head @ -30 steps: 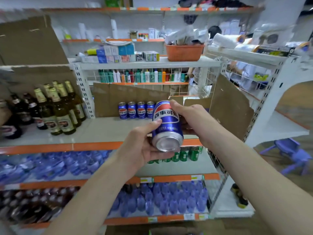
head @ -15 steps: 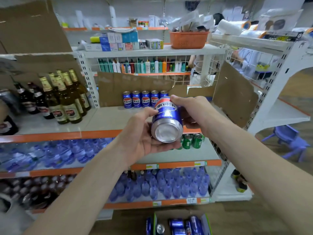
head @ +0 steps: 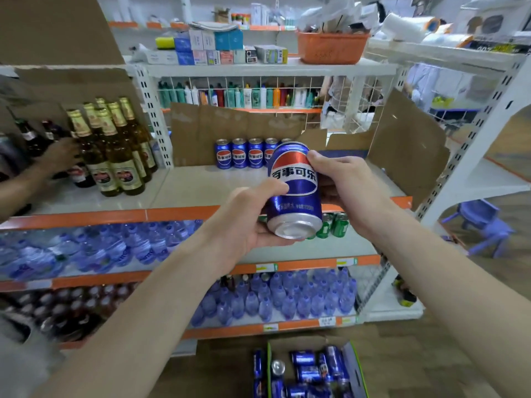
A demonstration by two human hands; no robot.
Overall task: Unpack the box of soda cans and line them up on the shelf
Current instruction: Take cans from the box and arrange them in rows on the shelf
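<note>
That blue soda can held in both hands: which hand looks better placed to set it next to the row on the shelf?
Probably the right hand: it grips the blue soda can near its top, on the side of the row's open end.

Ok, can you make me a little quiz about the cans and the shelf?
1. True or false: both hands hold the blue can.
2. Where is the open box? A) on the floor B) on the top shelf C) in a cart
3. Fill in: the row of cans stands in front of brown ____.

Key: 1. True: left hand and right hand both grip it. 2. A. 3. cardboard.
</note>
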